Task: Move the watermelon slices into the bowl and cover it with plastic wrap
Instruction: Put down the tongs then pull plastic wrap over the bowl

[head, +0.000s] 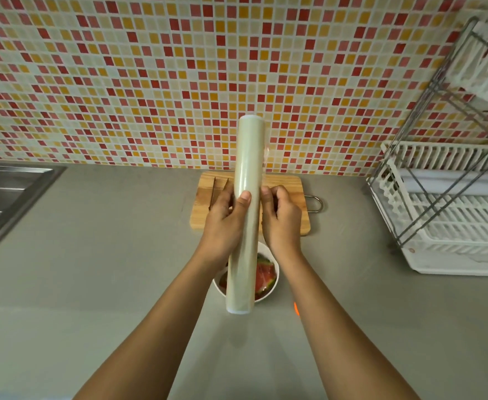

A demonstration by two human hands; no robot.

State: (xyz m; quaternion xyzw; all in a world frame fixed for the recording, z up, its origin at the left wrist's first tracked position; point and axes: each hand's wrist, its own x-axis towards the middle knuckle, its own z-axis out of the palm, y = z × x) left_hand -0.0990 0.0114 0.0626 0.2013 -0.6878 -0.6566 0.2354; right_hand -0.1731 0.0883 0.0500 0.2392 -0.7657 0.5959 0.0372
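Observation:
A long roll of plastic wrap is held up lengthwise over the counter, pointing away from me. My left hand grips the roll from the left, thumb lying on top. My right hand is at the roll's right side with its fingers curled and its fingertips against the film; a small loose flap of film shows further up that edge. Under the roll's near end stands a white bowl holding red watermelon slices with green rind, partly hidden by the roll and my left wrist.
A wooden cutting board with a metal loop handle lies behind the bowl, a knife on its left part. A steel sink sits at the left. A white dish rack stands at the right against the tiled wall.

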